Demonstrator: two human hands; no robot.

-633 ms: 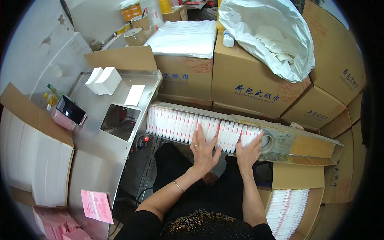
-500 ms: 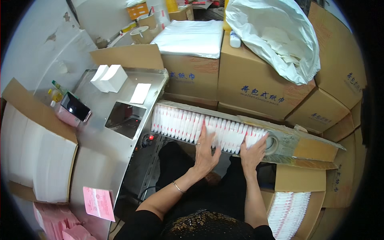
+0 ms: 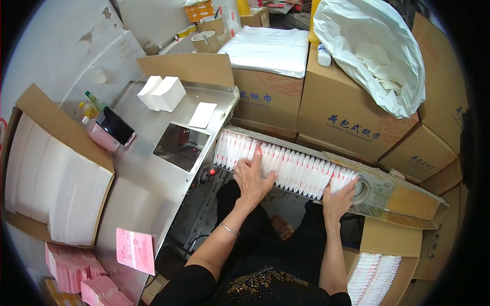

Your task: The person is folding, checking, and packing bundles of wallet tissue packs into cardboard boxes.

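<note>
A wide view looks down on a person in dark clothes. A single row of slim white packets with red marks (image 3: 293, 166), standing on edge and packed side by side, fills much of a long, narrow, grey tray with a brown patch near its right end (image 3: 383, 197). The tray slants downward to the right.

The person's left hand (image 3: 250, 181) is on the near side of the row, left of its middle, its fingers spread and bent with the tips on the packets. The right hand (image 3: 337, 203) is at the row's right end, thumb and fingers parted around the last packets. Neither hand is clenched; I cannot tell how firmly either grips. Just beyond the right hand, a pale, round roll of tape (image 3: 361, 190) lies in the tray.

To the left is a silver metal worktop (image 3: 135, 196) with a square opening, two white blocks of folded paper (image 3: 166, 95), a dark-screened phone (image 3: 116, 126) and a flat pink printed sheet (image 3: 135, 251). At lower right, an open brown cardboard carton (image 3: 392, 238) holds more white packets.
</note>
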